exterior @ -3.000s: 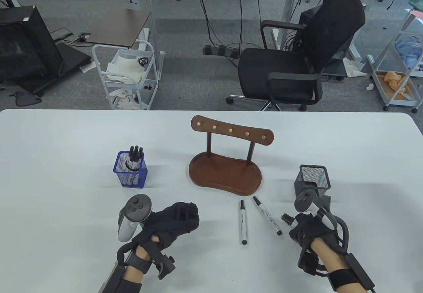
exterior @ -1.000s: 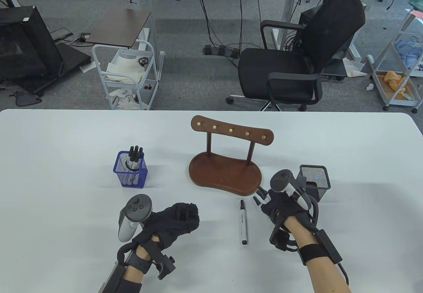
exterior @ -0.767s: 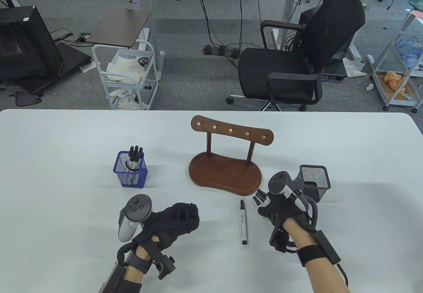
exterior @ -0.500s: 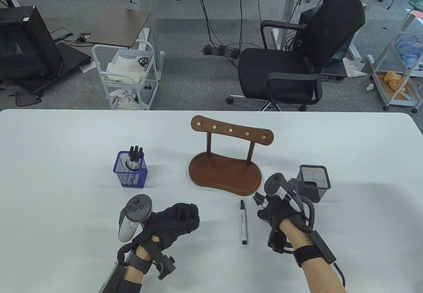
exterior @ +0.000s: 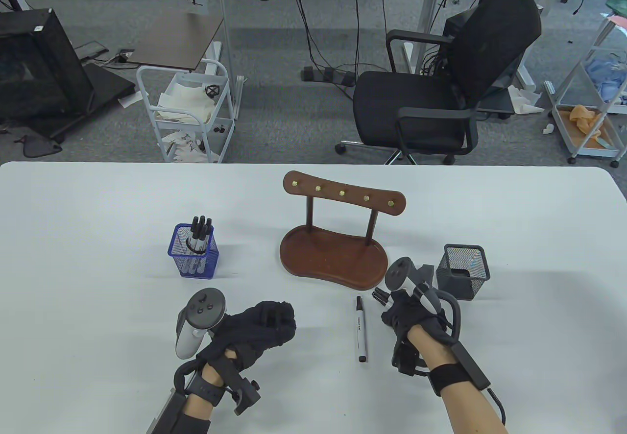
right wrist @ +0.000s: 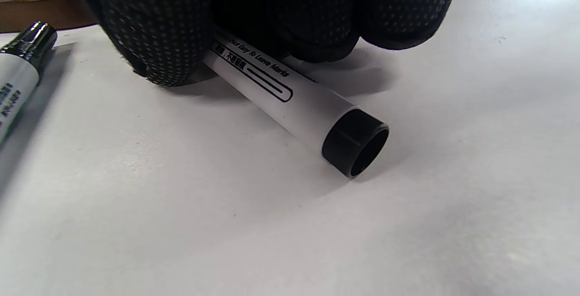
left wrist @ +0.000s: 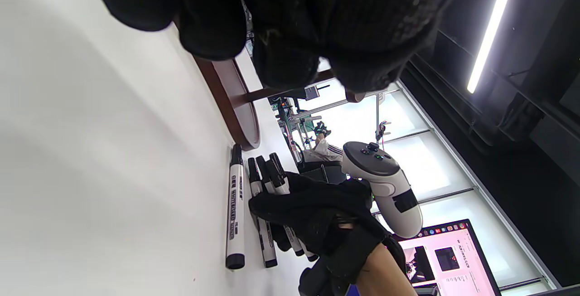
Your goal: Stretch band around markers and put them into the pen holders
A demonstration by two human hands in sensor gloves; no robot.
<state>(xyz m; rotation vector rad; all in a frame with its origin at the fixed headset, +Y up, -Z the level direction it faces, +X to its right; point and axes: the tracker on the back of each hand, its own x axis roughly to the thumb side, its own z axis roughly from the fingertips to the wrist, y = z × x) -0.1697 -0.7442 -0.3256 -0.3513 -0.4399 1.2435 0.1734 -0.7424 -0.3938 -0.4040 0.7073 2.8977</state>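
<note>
On the far left I see the blue mesh pen holder (exterior: 195,257) standing on the white table (exterior: 88,267), with a bundle of black-capped markers (exterior: 200,233) upright inside it; whether a band wraps them I cannot tell. Near it, on my side of the table, my left hand (exterior: 259,328) rests as a closed fist with its fingers curled under; from the left wrist view the curled fingers (left wrist: 281,19) appear to hold nothing. Centre, toward the far side, stands the brown wooden rack (exterior: 338,238) with its row of brass pegs and a kidney-shaped base. Just near of that base a single marker (exterior: 361,328) lies flat on the table, cap pointing far; it sits between my two hands and touches neither. Right of it, my right hand (exterior: 416,316) is wrapped round several markers, the held markers (left wrist: 272,182) showing their black caps past the knuckles toward the rack; in the right wrist view one white barrel (right wrist: 299,105) runs under the fingers with its black end on the table, and another barrel lies across the top of the grip. Farther right, just beyond that hand, stands the black mesh pen holder (exterior: 463,270); whether anything is in it I cannot tell.
</note>
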